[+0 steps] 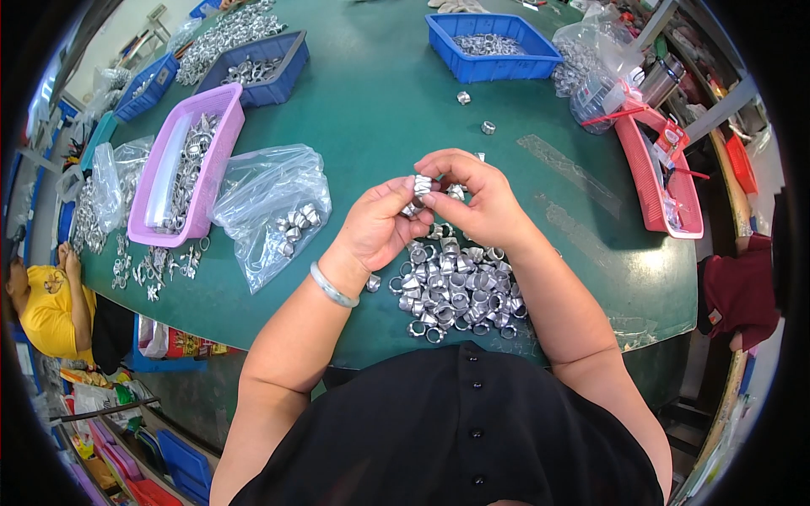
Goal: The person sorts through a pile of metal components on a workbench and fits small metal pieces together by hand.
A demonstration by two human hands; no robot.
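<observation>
In front of me my two hands meet above the green table. A shiny silver ring is pinched between the thumbs and fingertips of my left hand and my right hand. More silver metal shows by my left fingers and under my right fingers; how many pieces these are, I cannot tell. Below the hands lies a heap of grey metal rings, between my forearms. One loose ring rests beside my left wrist, which wears a pale bangle.
To the left are a clear plastic bag with several rings, a pink basket and a blue bin. A blue tray stands far ahead, a red basket right. Co-workers in yellow and maroon sit at the sides.
</observation>
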